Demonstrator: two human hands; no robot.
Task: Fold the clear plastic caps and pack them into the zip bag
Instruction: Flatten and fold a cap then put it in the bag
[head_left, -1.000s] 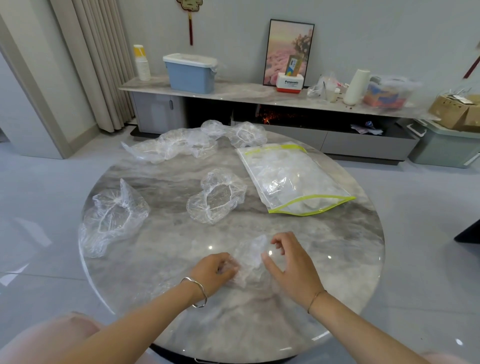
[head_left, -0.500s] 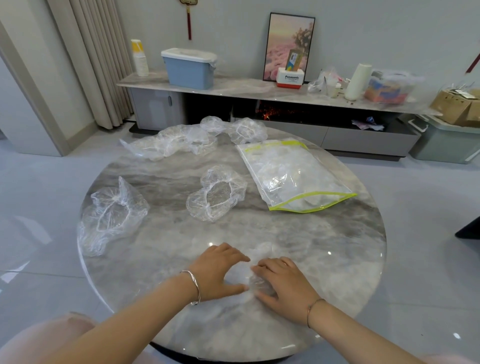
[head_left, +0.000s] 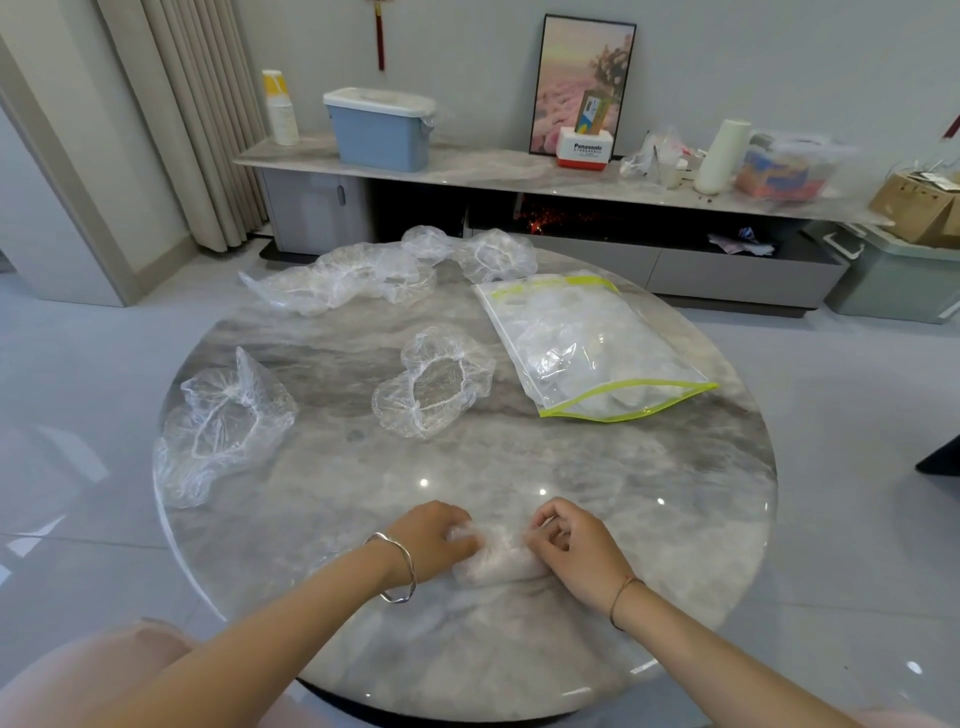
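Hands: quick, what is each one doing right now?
Left hand: fingers curled, gripping one end of the folded cap.
Right hand: fingers curled, pinching the other end of the same cap.

Bench (head_left: 571, 478): 1, round. Zip bag (head_left: 587, 343): 1; caps packed inside, qty can't tell. Clear plastic caps lying open: 2, left cap (head_left: 260, 400) & centre cap (head_left: 395, 410). Far-edge heap (head_left: 337, 283): approx. 4 caps, tangled, exact no. unclear. Folded cap (head_left: 493, 564): 1. Grips: 2, left grip (head_left: 436, 540) & right grip (head_left: 576, 551). Wrist bands: 2, bangle (head_left: 400, 571) & cord (head_left: 623, 592). Rear shelf (head_left: 467, 166): 1 blue bin (head_left: 379, 135), 1 framed pic (head_left: 587, 67).
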